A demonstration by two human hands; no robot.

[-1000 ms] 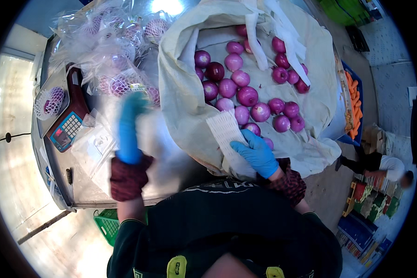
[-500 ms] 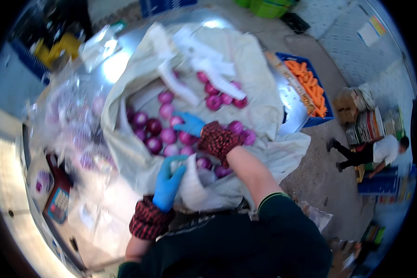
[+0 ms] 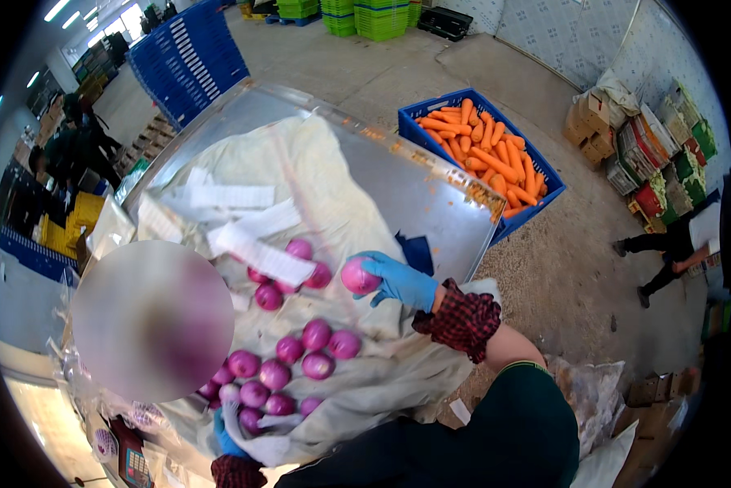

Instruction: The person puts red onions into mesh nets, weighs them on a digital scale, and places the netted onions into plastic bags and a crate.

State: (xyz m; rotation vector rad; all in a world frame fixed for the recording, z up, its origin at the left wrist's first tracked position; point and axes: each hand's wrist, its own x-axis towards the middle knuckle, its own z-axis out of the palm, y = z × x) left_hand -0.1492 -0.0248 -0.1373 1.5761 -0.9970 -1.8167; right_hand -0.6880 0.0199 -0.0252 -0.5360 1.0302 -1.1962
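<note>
My right hand (image 3: 402, 283), in a blue glove, is closed around a red onion (image 3: 360, 276) above the pale cloth sack (image 3: 317, 179). At the sack's near left edge is my left hand (image 3: 227, 437), also blue-gloved, mostly hidden, against a white foam net sleeve (image 3: 234, 419) that it appears to grip. Several loose red onions (image 3: 274, 374) lie on the sack between my hands. Farther off, a smaller group of onions (image 3: 269, 297) lies partly under white foam net strips (image 3: 260, 254). A round blurred patch hides the sack's left part.
A blue crate of carrots (image 3: 483, 159) stands beyond the metal table's (image 3: 430, 207) right edge. Stacked blue crates (image 3: 187, 65) rise behind the table. A person (image 3: 678, 244) stands at the far right; others (image 3: 77, 142) are at the far left. A keypad device (image 3: 134, 464) sits at the lower left.
My right hand has moved from among the onions, outward to the right, and now holds one onion. My left hand sits lower in view. The head view has shifted, showing more of the room.
</note>
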